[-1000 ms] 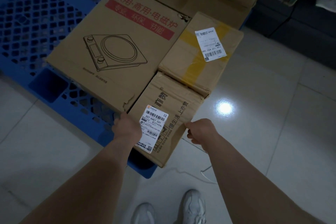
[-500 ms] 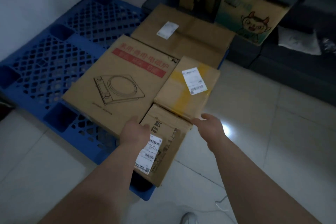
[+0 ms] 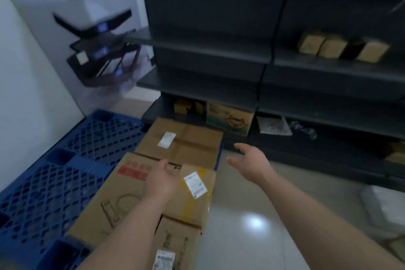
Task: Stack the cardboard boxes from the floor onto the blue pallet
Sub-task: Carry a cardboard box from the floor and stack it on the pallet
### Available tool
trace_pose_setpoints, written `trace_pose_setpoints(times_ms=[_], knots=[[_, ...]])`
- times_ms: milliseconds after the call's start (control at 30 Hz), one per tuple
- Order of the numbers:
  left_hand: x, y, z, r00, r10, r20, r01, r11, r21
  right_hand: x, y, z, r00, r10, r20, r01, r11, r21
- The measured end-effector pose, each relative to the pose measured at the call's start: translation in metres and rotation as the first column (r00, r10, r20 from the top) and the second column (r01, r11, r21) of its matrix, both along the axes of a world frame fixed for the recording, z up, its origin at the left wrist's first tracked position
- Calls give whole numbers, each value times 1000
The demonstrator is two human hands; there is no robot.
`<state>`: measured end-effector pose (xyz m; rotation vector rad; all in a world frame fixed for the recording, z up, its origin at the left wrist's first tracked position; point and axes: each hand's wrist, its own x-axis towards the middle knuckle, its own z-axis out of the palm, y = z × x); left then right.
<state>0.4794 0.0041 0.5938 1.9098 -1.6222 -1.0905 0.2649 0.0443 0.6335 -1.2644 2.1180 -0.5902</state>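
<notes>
Head view, hands: my left hand hovers loosely spread over the boxes, holding nothing; my right hand is spread and bare above the floor.
Head view, boxes: four cardboard boxes lie flat in a single layer along the right edge of the blue pallet; much of the pallet's grid is bare.
Head view, step: I judge I am between boxes. Next one: I should grip opposite sides, set it flush against a neighbour, fully on the pallet.

four cardboard boxes lie side by side along the right part of the pallet; shelving stands behind it, the floor lies to its right.
</notes>
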Motion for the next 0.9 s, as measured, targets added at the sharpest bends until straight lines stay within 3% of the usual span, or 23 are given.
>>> trace_pose_setpoints(times_ms=[367,667,900], knots=[[-140,66,181,931,-361,-60,350,925,-148,-121,153,164,969,-230,-89,226,973,-52],[-332,140,223,764,-644,-49,634,762,-132,-252,305,202,849,-502,-166,507,862,-15],[-462,215,229,554,-828,-84,820,561,-112,-316,407,199,668,-725,-170,732,681,-28]])
